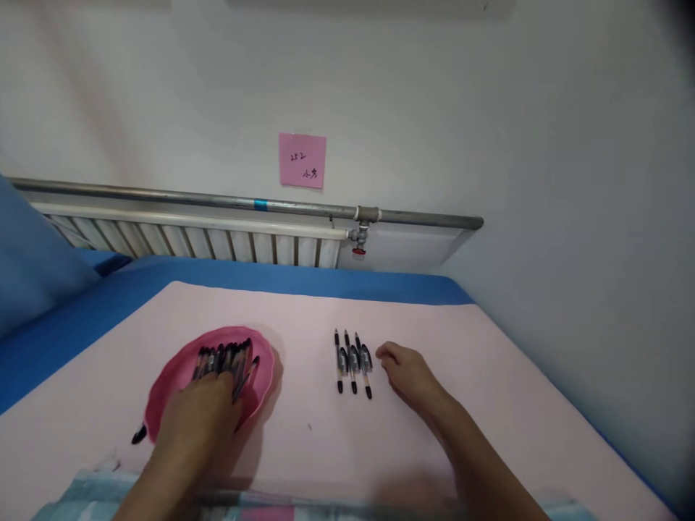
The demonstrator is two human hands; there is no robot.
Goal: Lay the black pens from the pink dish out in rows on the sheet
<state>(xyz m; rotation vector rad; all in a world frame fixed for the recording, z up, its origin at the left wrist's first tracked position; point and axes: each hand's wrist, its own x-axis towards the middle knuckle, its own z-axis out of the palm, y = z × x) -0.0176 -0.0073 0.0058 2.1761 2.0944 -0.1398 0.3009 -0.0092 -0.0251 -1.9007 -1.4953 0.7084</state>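
A pink scalloped plate (266,383) on the left holds a bundle of black-ended pens (220,354). My left hand (203,409) reaches into it from the front, its fingers curled down over the pens' near parts. The back of that hand hides its fingertips, so I cannot see whether they grip one. Right of the plate, three uncapped pens (352,369) lie side by side, tips pointing away. Black-and-clear pen caps (355,358) lie against them. Just right of these, my right hand (407,369) rests with fingers curled together and nothing visible in them.
A pale pink sheet (304,456) covers the blue-edged surface (304,281). A black tip (140,434) pokes out by the plate's left rim. Behind are a radiator (217,242), a metal pipe (206,199) with a red-handled valve (359,252), and a pink note (302,161).
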